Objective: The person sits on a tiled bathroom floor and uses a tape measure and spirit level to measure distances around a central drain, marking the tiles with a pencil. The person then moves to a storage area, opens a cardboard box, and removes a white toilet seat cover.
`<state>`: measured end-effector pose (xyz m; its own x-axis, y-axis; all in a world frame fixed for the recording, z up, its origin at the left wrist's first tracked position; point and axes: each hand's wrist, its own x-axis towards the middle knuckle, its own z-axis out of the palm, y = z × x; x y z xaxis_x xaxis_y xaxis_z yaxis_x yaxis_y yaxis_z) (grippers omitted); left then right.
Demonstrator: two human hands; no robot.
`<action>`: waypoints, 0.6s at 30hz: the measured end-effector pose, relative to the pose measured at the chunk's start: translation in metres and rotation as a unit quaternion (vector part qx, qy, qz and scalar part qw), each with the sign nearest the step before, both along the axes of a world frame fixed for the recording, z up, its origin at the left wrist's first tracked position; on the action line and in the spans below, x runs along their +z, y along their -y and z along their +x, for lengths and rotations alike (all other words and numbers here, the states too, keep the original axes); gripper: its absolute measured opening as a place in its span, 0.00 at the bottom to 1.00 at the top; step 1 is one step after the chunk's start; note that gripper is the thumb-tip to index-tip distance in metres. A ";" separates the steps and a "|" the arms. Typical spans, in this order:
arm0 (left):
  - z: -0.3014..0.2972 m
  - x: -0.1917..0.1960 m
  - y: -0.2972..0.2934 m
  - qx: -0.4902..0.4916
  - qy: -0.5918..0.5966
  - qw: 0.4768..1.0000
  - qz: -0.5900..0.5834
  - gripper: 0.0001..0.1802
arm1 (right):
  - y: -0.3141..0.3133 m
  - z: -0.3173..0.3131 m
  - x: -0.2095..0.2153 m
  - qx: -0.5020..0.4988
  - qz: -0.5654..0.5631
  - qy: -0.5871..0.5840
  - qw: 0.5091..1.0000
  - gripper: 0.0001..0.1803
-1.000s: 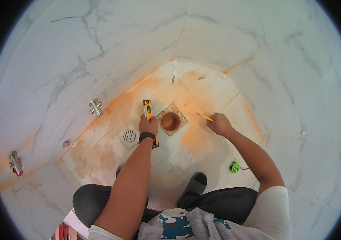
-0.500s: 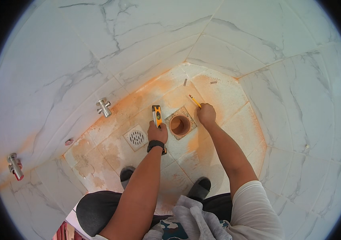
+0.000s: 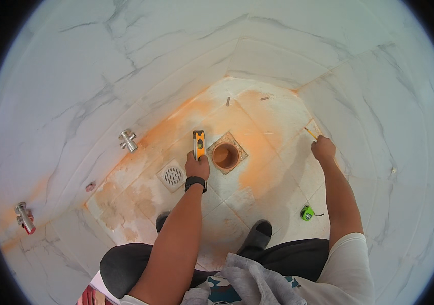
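My left hand (image 3: 197, 166) is closed round a yellow and black spirit level (image 3: 199, 143), which points away from me over the floor. Just right of the level, an open round drain pipe (image 3: 225, 156) sits in a square cut in the tiles. In my right hand (image 3: 323, 149) is a yellow pencil (image 3: 310, 133), held out near the foot of the right wall with its tip toward the far left. Below that arm, a green tape measure (image 3: 306, 213) lies on the floor, a dark strap trailing from it.
A square slotted floor drain (image 3: 172, 175) lies left of the pipe. Metal valves (image 3: 128, 141) stick out from the left marbled wall. Two small dark strips (image 3: 228, 101) rest on the far floor. Orange stains mark the tiles, and my sandalled foot (image 3: 261, 233) stands close by.
My right hand has swung right with the pencil, from beside the pipe to near the right wall. The tape measure has come into sight. The left hand keeps hold of the level.
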<state>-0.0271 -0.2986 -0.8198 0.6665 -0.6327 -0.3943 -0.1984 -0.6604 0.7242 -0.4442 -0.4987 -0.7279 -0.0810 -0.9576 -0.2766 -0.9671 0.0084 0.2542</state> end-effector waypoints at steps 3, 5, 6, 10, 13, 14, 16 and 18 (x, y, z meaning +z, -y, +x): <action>-0.005 -0.001 0.002 0.001 0.000 1.000 -0.003 0.21 | -0.013 0.029 0.015 0.070 0.035 0.085 0.993 0.14; -0.007 -0.001 0.000 -0.018 0.000 1.000 0.017 0.20 | -0.034 0.040 0.021 0.119 0.058 0.139 0.981 0.14; -0.007 -0.001 -0.001 -0.024 0.010 0.999 0.033 0.20 | -0.041 0.043 0.024 0.151 0.097 0.138 0.974 0.14; 0.000 -0.007 -0.013 -0.044 -0.016 0.995 0.091 0.21 | -0.074 0.039 0.029 0.216 0.176 0.123 0.952 0.11; 0.008 -0.018 -0.021 -0.057 -0.040 0.992 0.103 0.22 | -0.087 0.027 0.027 0.225 0.112 0.188 0.949 0.11; 0.009 -0.021 -0.023 -0.061 -0.035 0.993 0.093 0.22 | -0.089 0.022 0.027 0.200 0.127 0.180 0.955 0.12; 0.009 -0.026 -0.020 -0.085 -0.021 0.995 0.040 0.23 | -0.092 0.011 0.028 0.172 0.155 0.144 0.962 0.13; 0.009 -0.026 -0.011 -0.118 -0.025 0.992 -0.023 0.23 | -0.096 0.000 0.031 0.165 0.182 0.077 0.966 0.16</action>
